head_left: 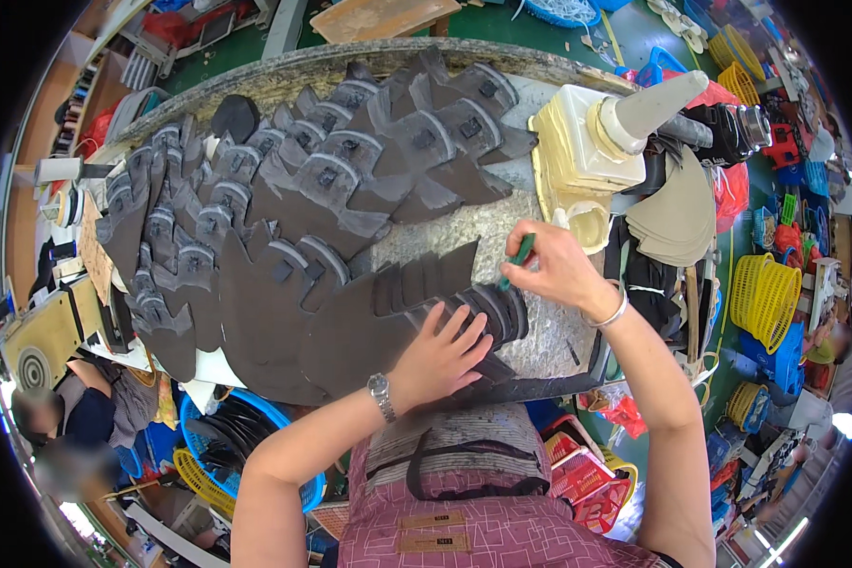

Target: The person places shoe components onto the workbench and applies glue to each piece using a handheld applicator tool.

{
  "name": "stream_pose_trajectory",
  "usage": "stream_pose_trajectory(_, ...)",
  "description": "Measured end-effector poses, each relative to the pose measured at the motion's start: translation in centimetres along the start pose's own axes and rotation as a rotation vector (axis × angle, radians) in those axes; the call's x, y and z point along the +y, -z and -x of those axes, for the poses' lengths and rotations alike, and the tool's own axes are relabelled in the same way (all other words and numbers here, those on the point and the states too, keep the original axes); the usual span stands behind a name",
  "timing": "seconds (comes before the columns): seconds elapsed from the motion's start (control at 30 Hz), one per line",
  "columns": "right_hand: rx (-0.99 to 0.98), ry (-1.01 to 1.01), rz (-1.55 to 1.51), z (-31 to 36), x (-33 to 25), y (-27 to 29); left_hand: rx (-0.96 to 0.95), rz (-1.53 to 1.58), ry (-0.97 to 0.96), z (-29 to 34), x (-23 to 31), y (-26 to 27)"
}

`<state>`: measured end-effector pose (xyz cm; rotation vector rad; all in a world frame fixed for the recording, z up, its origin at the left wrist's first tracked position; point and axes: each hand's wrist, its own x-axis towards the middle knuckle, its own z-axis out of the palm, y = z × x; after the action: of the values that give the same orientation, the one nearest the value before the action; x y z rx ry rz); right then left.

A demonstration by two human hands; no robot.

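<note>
My left hand (442,355) lies flat with spread fingers on a row of overlapping dark curved pieces (500,310), pressing on their near side. A watch is on that wrist. Pinched in my right hand (560,269) is a small green brush (523,250), its tip down at the far right end of the row. The tip is partly hidden by my fingers. Left of the row, larger dark flat cut pieces (265,331) overlap one another. Many more dark pieces with curved grey bands (336,161) cover the far side of the worktable (549,331).
A cream, glue-crusted container with a cone spout (587,142) stands at the back right, with a small pale cup (590,227) in front. Beige curved sheets (672,213) are stacked farther right. Below the left edge is a blue basket (194,431). A person (90,407) sits at far left.
</note>
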<state>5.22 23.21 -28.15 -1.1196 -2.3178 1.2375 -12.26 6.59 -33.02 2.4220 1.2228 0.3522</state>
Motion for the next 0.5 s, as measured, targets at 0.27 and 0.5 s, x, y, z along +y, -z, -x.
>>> stream_pose_trajectory(0.27, 0.134, -0.202, 0.057, 3.2, 0.8, -1.7, 0.03, 0.0, -0.007, 0.3, -0.3, -0.1)
stream_pose_trajectory(0.5, 0.46, -0.145, -0.045, 12.3, 1.6, -5.3, 0.028, 0.005, -0.03, 0.3, 0.1, 0.1)
